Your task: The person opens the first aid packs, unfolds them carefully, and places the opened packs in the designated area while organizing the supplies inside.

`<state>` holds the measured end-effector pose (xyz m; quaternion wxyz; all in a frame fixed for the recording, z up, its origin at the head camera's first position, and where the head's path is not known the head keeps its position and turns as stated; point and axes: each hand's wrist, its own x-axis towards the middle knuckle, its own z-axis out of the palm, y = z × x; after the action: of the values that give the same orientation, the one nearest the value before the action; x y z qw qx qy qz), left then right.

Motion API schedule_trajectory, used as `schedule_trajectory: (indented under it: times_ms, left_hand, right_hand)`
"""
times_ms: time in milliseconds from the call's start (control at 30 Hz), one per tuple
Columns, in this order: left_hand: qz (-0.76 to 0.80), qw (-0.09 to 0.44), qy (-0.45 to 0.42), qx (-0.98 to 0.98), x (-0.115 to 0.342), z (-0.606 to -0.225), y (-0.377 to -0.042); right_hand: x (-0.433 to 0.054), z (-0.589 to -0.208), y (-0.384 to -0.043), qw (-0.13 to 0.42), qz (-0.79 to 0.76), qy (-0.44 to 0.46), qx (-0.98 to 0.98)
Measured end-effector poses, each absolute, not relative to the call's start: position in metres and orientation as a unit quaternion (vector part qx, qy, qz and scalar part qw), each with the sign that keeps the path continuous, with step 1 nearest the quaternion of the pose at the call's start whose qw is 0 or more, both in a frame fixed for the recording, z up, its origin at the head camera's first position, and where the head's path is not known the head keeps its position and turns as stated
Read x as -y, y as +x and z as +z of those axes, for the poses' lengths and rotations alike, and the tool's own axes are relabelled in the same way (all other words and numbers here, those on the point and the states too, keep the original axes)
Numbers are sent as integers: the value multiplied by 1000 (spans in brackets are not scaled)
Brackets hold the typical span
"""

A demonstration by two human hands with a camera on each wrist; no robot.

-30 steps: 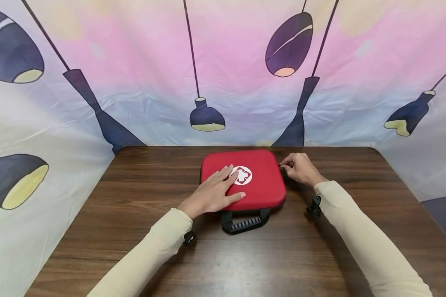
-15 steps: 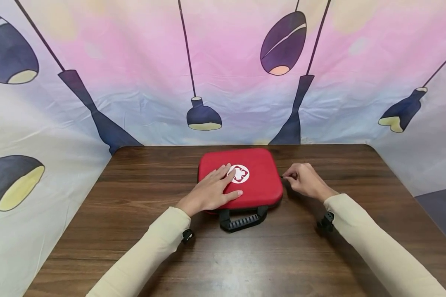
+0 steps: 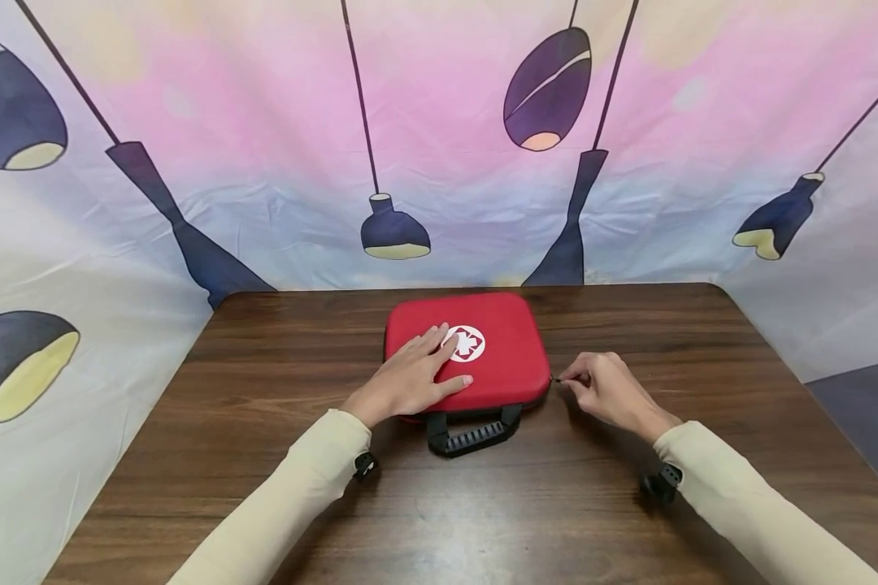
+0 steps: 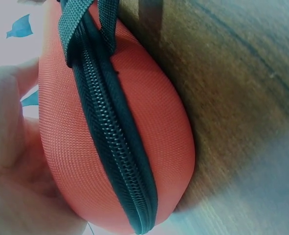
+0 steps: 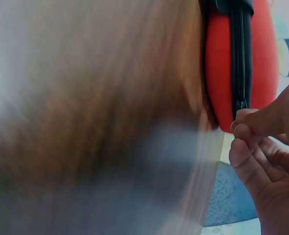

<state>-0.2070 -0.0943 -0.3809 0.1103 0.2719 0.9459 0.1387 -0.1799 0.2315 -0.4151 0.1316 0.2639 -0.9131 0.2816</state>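
A red first-aid case [image 3: 508, 349] with a white cross emblem lies flat on the wooden table, its black handle [image 3: 475, 439] toward me. My left hand [image 3: 410, 378] rests on the lid with fingers spread, covering its left part. At the case's front right corner, my right hand [image 3: 607, 390] pinches a small zipper pull [image 3: 555, 379] between thumb and forefinger. In the right wrist view the zipper slider [image 5: 241, 105] sits right by the fingertips, and the black zipper track beyond it looks closed. The left wrist view shows the zipper [image 4: 110, 132] along the case's side, its teeth meshed.
The brown wooden table [image 3: 263, 374] extends around the case on all sides. Behind it hangs a cloth backdrop [image 3: 300, 162] printed with lamps. A small black camera [image 3: 662, 483] is strapped at the right wrist, another [image 3: 366, 465] at the left.
My right hand has drawn the zipper pull along the case's right side toward me, from near the back to the front corner. My left hand stays on the lid.
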Motion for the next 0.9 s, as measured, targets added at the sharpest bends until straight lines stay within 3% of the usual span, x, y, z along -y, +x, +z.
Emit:
schedule_trajectory:
  times_ms: [433,900]
  left_hand:
    - [142,103,277,-945,95,-381,-206]
    - [140,106,275,-945,96,-381,-206]
  right_hand:
    - [-203,-419,-142,122,315,229,913]
    - [-185,-423,-133,131,318,219,913]
